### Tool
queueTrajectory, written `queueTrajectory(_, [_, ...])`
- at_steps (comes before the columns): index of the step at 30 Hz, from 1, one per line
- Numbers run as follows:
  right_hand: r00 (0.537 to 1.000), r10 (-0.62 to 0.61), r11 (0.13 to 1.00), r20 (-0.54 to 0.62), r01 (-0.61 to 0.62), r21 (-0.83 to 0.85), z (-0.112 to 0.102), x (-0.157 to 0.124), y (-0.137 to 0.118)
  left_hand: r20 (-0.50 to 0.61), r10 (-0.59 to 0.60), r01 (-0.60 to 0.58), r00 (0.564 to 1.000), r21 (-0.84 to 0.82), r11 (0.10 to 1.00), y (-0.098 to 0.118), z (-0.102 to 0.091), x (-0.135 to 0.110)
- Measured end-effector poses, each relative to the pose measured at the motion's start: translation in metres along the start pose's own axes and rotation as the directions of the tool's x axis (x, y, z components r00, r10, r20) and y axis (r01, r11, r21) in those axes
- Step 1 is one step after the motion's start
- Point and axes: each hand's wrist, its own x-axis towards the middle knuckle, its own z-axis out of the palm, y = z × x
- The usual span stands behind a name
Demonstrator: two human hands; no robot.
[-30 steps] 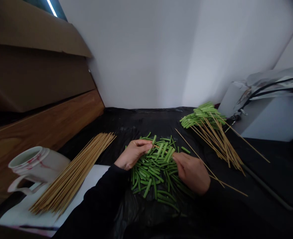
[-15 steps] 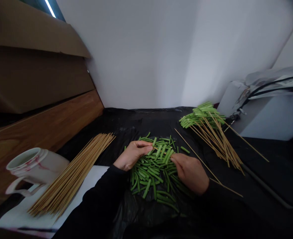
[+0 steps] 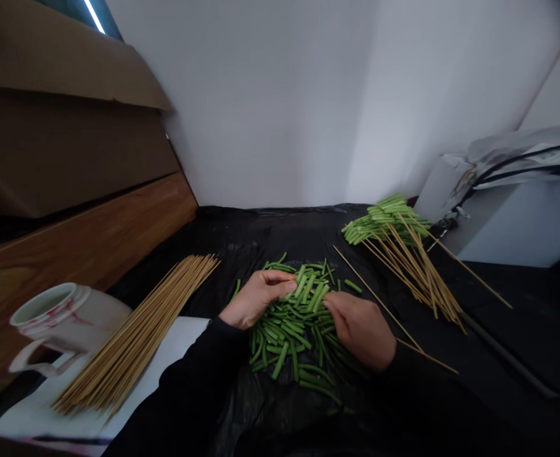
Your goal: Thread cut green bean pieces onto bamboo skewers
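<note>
Over a heap of cut green stalk pieces [image 3: 284, 330], like long beans or garlic scapes, my two hands hold a bamboo skewer [image 3: 427, 357]. Several stalk pieces [image 3: 308, 285] are threaded crosswise on it, side by side. My left hand [image 3: 256, 297] pinches thumb against finger at the skewer's far end, touching the leftmost piece. Wrapped round the skewer just right of the pieces, my right hand [image 3: 363, 327] hides part of its shaft. The blunt end sticks out beyond that hand to the right.
Loose skewers [image 3: 141, 336] lie bundled on white paper [image 3: 189, 330] at left, by a tipped white mug [image 3: 89, 317]. Threaded skewers [image 3: 394, 219] are piled at the back right. A single skewer [image 3: 370, 289] lies beside the heap. Black plastic [image 3: 261, 228] covers the table; a cardboard box [image 3: 70, 146] stands left.
My left hand has shifted slightly right along the skewer, and the leftmost stalk piece now sits closer to the others. My right hand has moved slightly left.
</note>
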Motion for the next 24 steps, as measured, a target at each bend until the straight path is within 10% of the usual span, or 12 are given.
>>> queueTrajectory(12, [0.981,0.08,0.988,-0.176,-0.101,-0.114,-0.007,0.001,0.015,-0.101,0.162,-0.134,0.982,0.247,0.96,0.009,-0.01,0.003])
queueTrajectory(17, [0.976,0.097,0.981,-0.193,-0.127,-0.15,-0.009,0.002,0.014,0.05,0.239,-0.224,0.97,0.573,0.788,0.006,-0.008,0.002])
queueTrajectory(24, [0.979,0.087,0.982,-0.185,-0.115,-0.151,-0.007,0.001,0.014,0.219,0.125,-0.237,0.968,0.622,0.746,0.008,-0.021,0.002])
